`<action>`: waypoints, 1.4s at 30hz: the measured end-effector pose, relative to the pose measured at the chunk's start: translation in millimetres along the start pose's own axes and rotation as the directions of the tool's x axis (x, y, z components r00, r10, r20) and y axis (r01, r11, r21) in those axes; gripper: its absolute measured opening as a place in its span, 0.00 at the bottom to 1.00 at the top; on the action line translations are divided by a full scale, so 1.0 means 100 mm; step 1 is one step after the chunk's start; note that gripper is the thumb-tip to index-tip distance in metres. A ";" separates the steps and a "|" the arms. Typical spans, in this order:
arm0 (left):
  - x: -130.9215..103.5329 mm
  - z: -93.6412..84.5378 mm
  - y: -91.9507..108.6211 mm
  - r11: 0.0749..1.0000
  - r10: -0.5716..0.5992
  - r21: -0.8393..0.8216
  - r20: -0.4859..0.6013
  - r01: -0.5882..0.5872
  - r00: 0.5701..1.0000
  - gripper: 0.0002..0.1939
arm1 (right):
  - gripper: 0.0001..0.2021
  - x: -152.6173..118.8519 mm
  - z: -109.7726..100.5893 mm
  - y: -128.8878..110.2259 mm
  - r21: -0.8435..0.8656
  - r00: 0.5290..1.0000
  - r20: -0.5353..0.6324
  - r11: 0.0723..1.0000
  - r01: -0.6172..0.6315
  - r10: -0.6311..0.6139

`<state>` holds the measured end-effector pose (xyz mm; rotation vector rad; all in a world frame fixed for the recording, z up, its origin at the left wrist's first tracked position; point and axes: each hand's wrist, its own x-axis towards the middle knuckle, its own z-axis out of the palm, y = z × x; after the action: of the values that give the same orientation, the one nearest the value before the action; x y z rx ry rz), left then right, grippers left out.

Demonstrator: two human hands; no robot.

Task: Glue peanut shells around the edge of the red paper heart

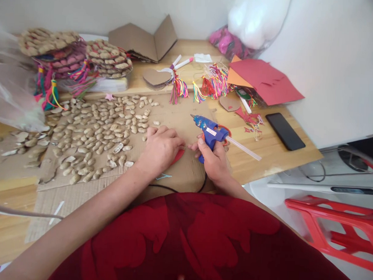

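My right hand (214, 157) is wrapped round the handle of a blue glue gun (209, 130), whose nozzle points up and left; a clear glue stick (244, 148) sticks out of its back. Bent over a small red piece (178, 156), my left hand (161, 149) has its fingers curled and pressed on or around that piece. The fingertips of both hands are close together above the cardboard sheet (172, 111). Many peanuts (98, 128) lie spread on the cardboard to the left of my left hand.
Peanut-covered pieces (109, 59) are stacked at the back left. Colourful tassels (217, 80), markers (183, 63) and red sheets (268, 79) lie along the back. A black phone (285, 131) rests at the right edge. The gun's black cable (163, 187) runs near my body.
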<state>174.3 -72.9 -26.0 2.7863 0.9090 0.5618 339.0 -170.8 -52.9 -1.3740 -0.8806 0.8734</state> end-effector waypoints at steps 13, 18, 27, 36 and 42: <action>0.00 0.06 -0.03 1.000 0.005 -0.030 -0.025 -0.006 1.000 0.11 | 0.14 0.01 0.02 -0.03 -0.025 1.000 -0.008 1.000 -0.002 0.002; -0.01 0.11 -0.05 0.999 0.026 -0.031 -0.072 -0.028 0.997 0.11 | 0.15 0.01 0.02 -0.02 -0.036 1.000 -0.017 0.999 -0.004 0.003; -0.02 0.09 -0.06 0.998 -0.002 -0.064 -0.008 0.001 1.000 0.11 | 0.13 0.02 0.01 -0.02 -0.024 1.000 -0.011 1.000 -0.010 0.010; 0.01 0.14 -0.10 0.994 -0.001 -0.105 -0.003 0.001 1.000 0.09 | 0.13 0.03 0.01 -0.01 -0.046 1.000 -0.025 0.999 0.001 -0.003; 0.04 0.12 -0.06 0.994 -0.057 -0.091 0.038 0.060 0.998 0.08 | 0.14 0.03 0.02 0.01 -0.019 1.000 -0.026 1.000 0.010 -0.011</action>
<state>178.7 -65.9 -37.2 2.6699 0.9295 0.5305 338.7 -167.2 -53.9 -1.3930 -0.8774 0.8391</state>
